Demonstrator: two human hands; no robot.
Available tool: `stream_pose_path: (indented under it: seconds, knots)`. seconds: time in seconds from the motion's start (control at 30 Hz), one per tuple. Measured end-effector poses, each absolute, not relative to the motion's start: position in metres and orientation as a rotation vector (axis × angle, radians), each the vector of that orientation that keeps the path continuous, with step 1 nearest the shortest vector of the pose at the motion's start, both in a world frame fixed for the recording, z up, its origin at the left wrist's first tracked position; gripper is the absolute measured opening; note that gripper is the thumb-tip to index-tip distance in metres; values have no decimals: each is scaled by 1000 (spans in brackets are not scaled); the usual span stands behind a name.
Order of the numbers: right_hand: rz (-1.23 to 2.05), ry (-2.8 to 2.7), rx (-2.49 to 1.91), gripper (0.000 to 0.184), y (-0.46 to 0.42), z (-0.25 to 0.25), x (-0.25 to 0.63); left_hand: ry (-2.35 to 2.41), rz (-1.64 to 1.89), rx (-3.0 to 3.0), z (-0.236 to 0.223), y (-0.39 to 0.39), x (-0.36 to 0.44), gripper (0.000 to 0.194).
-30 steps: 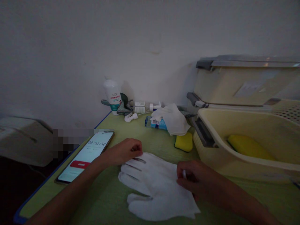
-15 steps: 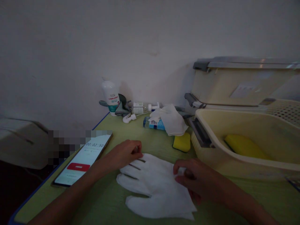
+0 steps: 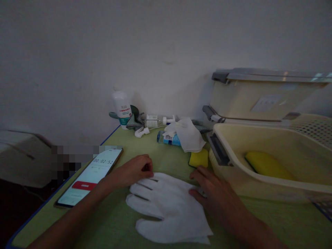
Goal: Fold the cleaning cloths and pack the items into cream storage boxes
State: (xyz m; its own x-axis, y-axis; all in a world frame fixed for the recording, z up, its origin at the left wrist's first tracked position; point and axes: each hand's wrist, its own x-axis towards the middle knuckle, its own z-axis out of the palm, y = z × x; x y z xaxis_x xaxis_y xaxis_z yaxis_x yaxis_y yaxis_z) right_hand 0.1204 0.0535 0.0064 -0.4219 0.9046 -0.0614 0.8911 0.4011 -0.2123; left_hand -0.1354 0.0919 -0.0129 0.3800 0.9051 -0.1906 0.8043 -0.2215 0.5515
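Observation:
A flat white glove (image 3: 173,209) lies on the green tabletop, its fingers pointing left and its cuff toward the lower right. My left hand (image 3: 137,169) is curled closed at the glove's far finger, pinching near its tip. Over the far cuff corner is my right hand (image 3: 214,188), thumb and fingers apart, the thumb against the glove's edge. Just beyond the right fingers rests a yellow sponge (image 3: 199,159), partly covered by a crumpled white cloth (image 3: 190,135).
A phone (image 3: 89,178) showing a timer lies at the left. At the back stand or lie a white bottle (image 3: 121,107), a clear pump bottle (image 3: 153,121) and a blue bottle (image 3: 171,139). On the right, an open cream bin (image 3: 241,183) holds another yellow sponge (image 3: 269,166).
My right hand has opened its fingers and shifted slightly away from me along the cuff edge. My left hand keeps its pinch on the glove. The view has tilted a little.

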Motion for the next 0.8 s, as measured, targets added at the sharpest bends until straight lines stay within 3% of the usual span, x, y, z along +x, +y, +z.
stream_pose_path:
  seconds: [0.13,0.33,0.8]
  knots:
    - [444,-2537,-1649,5,56,4,118,1481,259,2068,-12,89,-134,14]
    - [422,-2506,-1390,18,50,-7,117,1466,337,2024,-10,88,-127,10]
    - [836,-2289,-1386,14,43,-11,128,1338,236,1895,-2,94,-135,13]
